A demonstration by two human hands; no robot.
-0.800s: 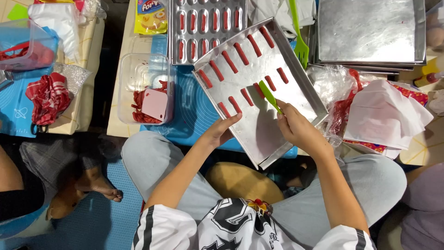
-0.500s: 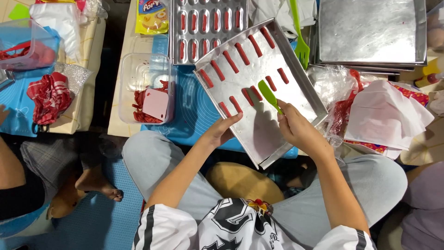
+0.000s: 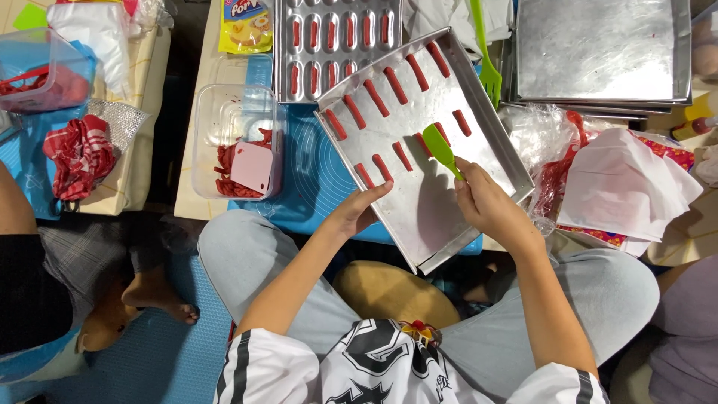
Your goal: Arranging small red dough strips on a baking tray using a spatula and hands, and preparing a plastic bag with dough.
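Both hands busy: right hand [image 3: 490,206] fingers closed round green spatula [image 3: 440,148]; left hand [image 3: 357,212] steadies tray [image 3: 419,217].

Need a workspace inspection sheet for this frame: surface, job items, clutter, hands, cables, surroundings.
Surface: blue mat on a low table.
Job's things: tilted metal tray carrying red strips; green spatula.
Clutter: clear tub with pink scraper, mould pan, crumpled paper.
Hands: left hand steadies the tray's edge; right hand has its grip on the spatula.
Cables: nothing seen.
Surroundings: another person's bare foot at left.
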